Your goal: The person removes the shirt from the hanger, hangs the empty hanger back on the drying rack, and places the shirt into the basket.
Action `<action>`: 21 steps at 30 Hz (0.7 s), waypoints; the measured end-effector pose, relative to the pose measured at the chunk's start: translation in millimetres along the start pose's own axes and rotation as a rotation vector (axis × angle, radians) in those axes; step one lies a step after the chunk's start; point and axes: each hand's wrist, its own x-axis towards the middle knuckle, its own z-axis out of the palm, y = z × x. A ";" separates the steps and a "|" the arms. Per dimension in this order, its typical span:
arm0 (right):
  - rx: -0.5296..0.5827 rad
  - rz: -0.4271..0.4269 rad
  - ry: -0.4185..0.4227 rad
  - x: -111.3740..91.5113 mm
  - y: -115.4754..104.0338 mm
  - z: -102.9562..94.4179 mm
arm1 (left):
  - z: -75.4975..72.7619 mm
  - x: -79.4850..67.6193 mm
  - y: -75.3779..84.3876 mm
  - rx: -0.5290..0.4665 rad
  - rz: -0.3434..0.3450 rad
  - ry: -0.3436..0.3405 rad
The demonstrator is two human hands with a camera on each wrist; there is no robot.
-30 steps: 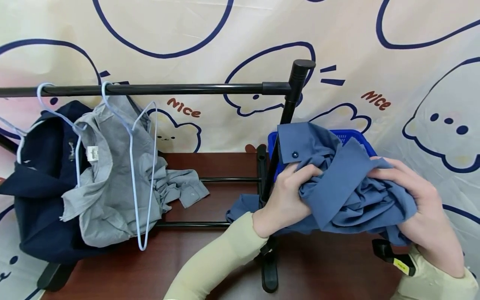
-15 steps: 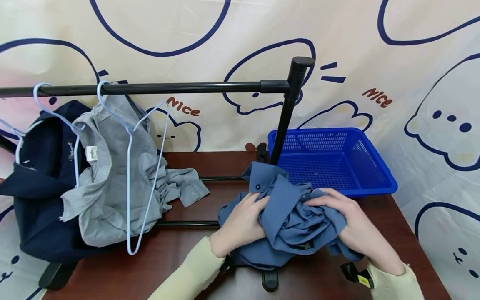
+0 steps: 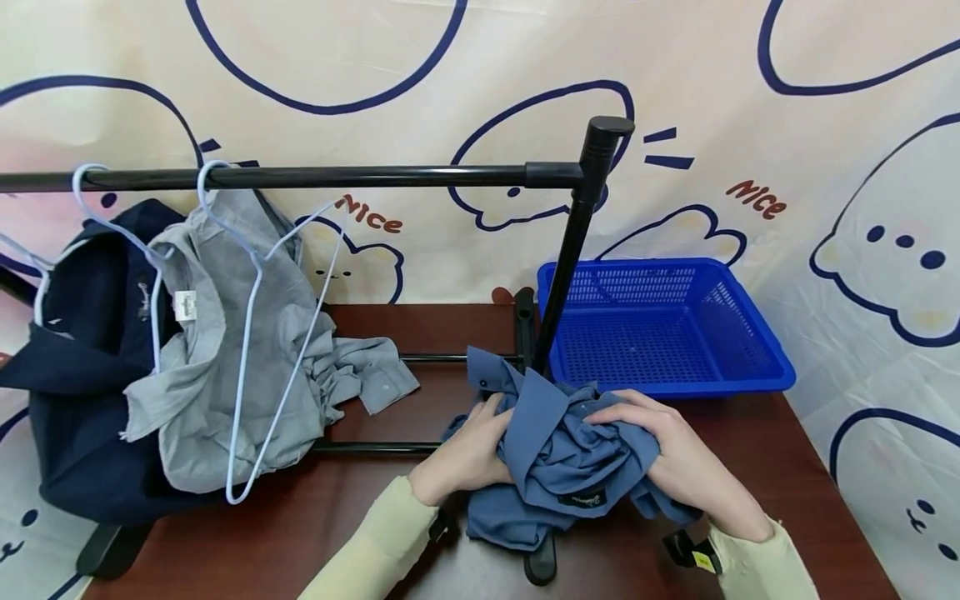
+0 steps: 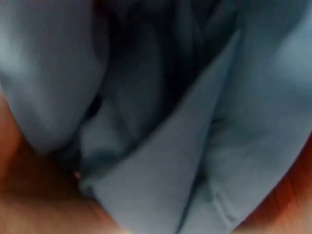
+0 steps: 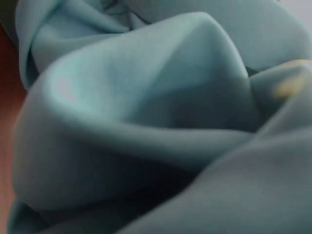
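Observation:
A crumpled blue shirt [image 3: 592, 450] lies bunched between both hands, low in front of the rack's right post in the head view. My left hand [image 3: 476, 446] grips its left side below the buttoned cuff or collar end. On the other side, my right hand [image 3: 663, 446] holds the bundle with fingers over the top and the thumb hidden. A dark label [image 3: 583, 498] shows at the front of the shirt. Folds of the shirt [image 4: 151, 170] fill the left wrist view, with part of the hand at lower left. Rounded folds [image 5: 146, 122] cover the right wrist view.
A blue plastic basket [image 3: 667, 333] stands behind the hands at right. The black rack's rail [image 3: 375, 177] and post [image 3: 573, 242] rise behind the shirt. A grey shirt [image 3: 232, 350], a navy garment [image 3: 97, 417] and light-blue hangers [image 3: 243, 392] hang at left above the brown table [image 3: 360, 533].
Both hands have brought the blue shirt left and down from over the basket to the table front, leaving the basket's inside visible. The right-hand hanger has swung, its bottom end moving left.

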 end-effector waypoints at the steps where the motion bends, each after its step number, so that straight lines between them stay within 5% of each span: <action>1: 0.005 0.006 -0.003 0.4 0.0 0.7 | 1.3 2.8 -2.3 -0.004 0.034 0.026; 6: 0.007 0.013 -0.001 3.0 -0.2 2.7 | 5.0 15.3 -11.3 -0.072 0.198 0.146; 10: -0.001 -0.003 0.028 3.1 -2.8 -3.8 | 1.0 18.2 -6.0 -0.187 0.264 0.193; 16: 0.012 -0.009 0.076 -3.4 -15.7 -31.7 | -10.6 20.9 26.4 -0.263 0.323 0.251; 21: 0.071 -0.115 0.169 -9.3 -28.0 -58.7 | -25.1 32.5 60.2 -0.231 0.440 0.346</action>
